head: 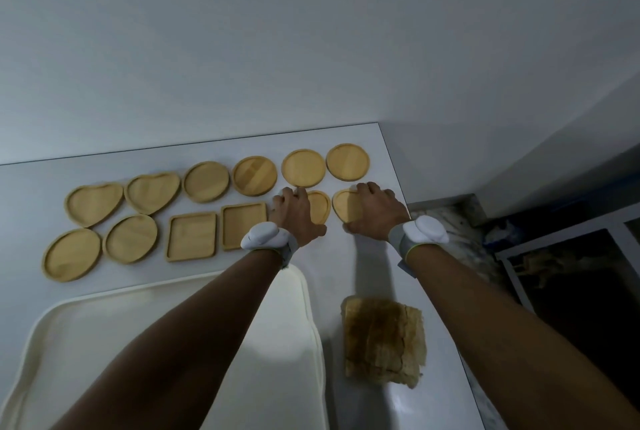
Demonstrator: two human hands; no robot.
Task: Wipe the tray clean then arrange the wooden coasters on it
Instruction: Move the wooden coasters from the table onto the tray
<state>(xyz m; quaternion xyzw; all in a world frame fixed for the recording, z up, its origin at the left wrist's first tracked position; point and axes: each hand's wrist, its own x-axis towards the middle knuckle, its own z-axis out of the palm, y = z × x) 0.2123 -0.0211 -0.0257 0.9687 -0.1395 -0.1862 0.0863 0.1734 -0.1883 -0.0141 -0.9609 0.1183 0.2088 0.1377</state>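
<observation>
Several wooden coasters lie in two rows on the white table: round ones point(303, 167) at the back, heart-shaped ones point(94, 203) at the left, square ones point(192, 236) in front. My left hand point(294, 215) rests on a coaster point(320, 210), its fingers curled over the far edge. My right hand point(375, 209) covers the rightmost front coaster point(346, 206) in the same way. Both coasters still lie flat on the table. The cream tray point(52, 325) sits empty at the near left, under my left forearm.
A folded brown cloth point(382, 339) lies on the table right of the tray. The table's right edge point(398, 187) runs just beside my right hand, with a dark floor and a metal frame point(554, 246) beyond. A white wall stands behind the table.
</observation>
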